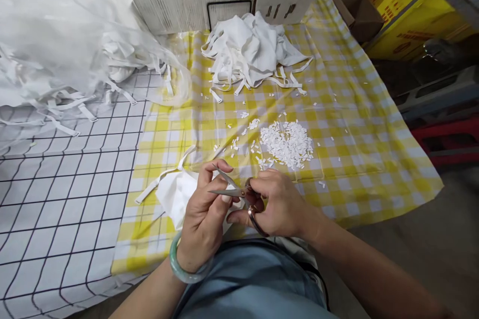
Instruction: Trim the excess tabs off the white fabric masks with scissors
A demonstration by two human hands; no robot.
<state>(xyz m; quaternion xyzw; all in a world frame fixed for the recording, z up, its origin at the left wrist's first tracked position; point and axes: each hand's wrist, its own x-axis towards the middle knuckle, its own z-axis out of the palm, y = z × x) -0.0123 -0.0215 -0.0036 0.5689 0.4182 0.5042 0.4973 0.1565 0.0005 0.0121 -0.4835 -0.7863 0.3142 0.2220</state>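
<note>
My right hand (279,202) has its fingers through the handles of a pair of scissors (234,192). Their blades are apart and point left, beside the fingertips of my left hand (209,209). That hand is closed on a white cloth piece with straps (174,194), whose left part lies spread on the table. Two narrow straps reach out from it to the left and upward. My fingers hide the part of the cloth nearest the blades. Just beyond my hands lies a heap of small white clippings (288,143).
Behind the clippings sits a pile of white strapped cloth pieces (254,52). A clear plastic bag (75,25) with similar pieces fills the back left. Cartons (187,5) close off the back. A yellow-checked cover (355,159) lies over the table's right part.
</note>
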